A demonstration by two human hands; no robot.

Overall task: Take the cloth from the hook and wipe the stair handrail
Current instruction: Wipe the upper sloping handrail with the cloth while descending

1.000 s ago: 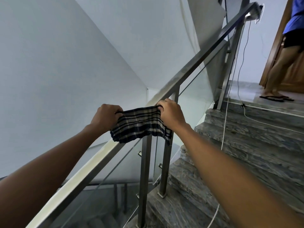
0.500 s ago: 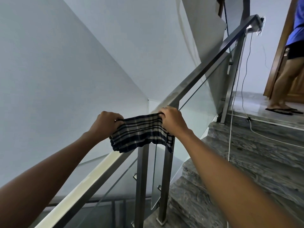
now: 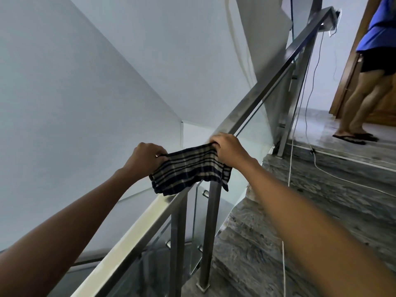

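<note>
A dark plaid cloth point(image 3: 189, 169) lies stretched across the steel stair handrail point(image 3: 263, 91), which climbs from lower left to upper right. My left hand point(image 3: 145, 159) grips the cloth's left end on the wall side of the rail. My right hand point(image 3: 229, 150) grips its right end on top of the rail, on the stair side. The cloth's lower edge hangs over the rail and hides that stretch of it.
Two steel posts point(image 3: 211, 232) and glass panels stand under the rail. Grey stone steps point(image 3: 321, 200) rise to the right, crossed by a white cable point(image 3: 351, 179). Another person's legs point(image 3: 360, 103) stand on the upper landing by a wooden door. A pale wall fills the left.
Both hands with the cloth have slid a little way up along the handrail, and my view has shifted up the stairs with them.
</note>
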